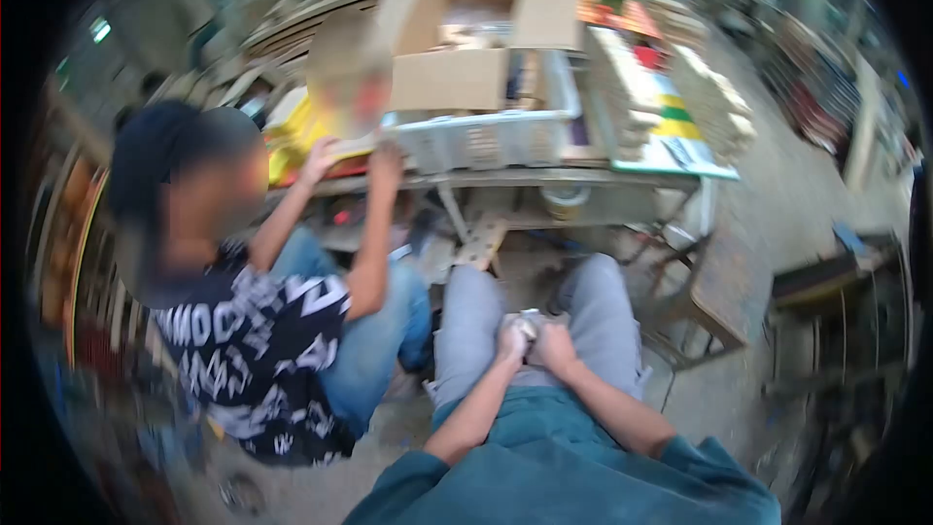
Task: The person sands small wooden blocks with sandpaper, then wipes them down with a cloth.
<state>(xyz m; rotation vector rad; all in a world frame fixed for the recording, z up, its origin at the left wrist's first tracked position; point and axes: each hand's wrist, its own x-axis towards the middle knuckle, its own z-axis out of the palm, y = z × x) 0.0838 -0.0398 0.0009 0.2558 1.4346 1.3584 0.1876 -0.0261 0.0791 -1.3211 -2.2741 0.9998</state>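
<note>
My left hand (510, 341) and my right hand (554, 343) meet in my lap, between my knees in grey trousers. Both are closed, fingers curled together around a small pale object (528, 327). Blur and the fingers hide most of it, so its kind cannot be made out. A co-worker (262, 360) in a patterned black shirt and dark cap sits at my left. That person's hands (319, 159) are up at the edge of the table, by a yellow item (294, 126).
Ahead stands a table (622, 178) bearing an open cardboard box (447, 81), a pale plastic crate (457, 144) and stacked whitish pieces (622, 87). A bucket (565, 200) is beneath it. A wooden stool (719, 292) stands right of my knees, with a dark rack (841, 282) beyond.
</note>
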